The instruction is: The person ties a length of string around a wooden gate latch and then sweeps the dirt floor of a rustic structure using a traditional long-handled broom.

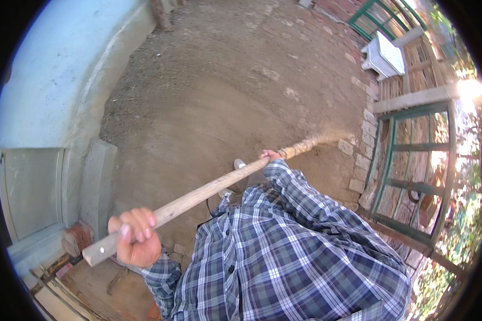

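A straw broom's long wooden handle (209,188) slants across the front of my body. My left hand (138,236) is wrapped around the handle close to its end at lower left. Farther down, near where the bound straw begins, my right hand (270,155) grips the same handle, partly hidden by its plaid sleeve. The broom's straw head (305,146) points right, and its blurred tip lies over the dusty brick paving (345,147).
A pale wall (64,72) with a door (34,192) stands on the left. Green window frames (419,182) and a white plastic stool (389,54) line the right side. Boards (108,285) lie at lower left. My shoe (239,163) shows below the handle.
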`<state>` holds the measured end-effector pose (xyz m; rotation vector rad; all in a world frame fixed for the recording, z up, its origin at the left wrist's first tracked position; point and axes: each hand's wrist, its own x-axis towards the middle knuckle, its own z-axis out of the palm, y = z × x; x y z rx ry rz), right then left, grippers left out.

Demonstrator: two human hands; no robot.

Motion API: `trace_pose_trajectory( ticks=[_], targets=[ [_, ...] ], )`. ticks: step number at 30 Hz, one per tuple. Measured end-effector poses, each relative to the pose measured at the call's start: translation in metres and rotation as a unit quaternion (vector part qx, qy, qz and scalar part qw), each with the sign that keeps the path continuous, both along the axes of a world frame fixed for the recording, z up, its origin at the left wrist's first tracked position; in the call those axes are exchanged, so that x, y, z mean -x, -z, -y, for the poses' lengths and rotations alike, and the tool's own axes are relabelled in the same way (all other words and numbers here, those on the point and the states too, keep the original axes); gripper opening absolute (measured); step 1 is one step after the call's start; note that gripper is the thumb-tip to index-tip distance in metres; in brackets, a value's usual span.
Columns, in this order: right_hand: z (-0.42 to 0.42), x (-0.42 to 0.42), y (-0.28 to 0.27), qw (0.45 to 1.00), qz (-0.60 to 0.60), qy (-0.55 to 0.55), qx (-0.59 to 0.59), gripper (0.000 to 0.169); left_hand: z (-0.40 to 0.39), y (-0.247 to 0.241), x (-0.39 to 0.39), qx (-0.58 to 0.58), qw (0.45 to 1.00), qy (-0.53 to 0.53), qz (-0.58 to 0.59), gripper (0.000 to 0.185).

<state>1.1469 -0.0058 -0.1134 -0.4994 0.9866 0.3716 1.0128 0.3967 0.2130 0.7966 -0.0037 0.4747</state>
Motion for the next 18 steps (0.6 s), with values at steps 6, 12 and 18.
trace_pose_trajectory(
  ticks=[6, 12, 18],
  targets=[
    [0.127, 0.108, 0.061, 0.978, -0.129, 0.138, -0.091, 0.025, 0.092, -0.002, -0.048, -0.008, 0.981, 0.193, 0.008, 0.02],
    [0.017, 0.072, 0.069, 0.993, -0.021, 0.118, 0.016, 0.019, 0.048, -0.033, -0.054, -0.059, 0.985, 0.158, 0.024, 0.017],
    [-0.125, -0.017, 0.056, 0.988, 0.12, -0.061, -0.079, 0.02, 0.017, -0.08, 0.027, -0.124, 0.983, -0.126, -0.048, 0.02]
  ],
)
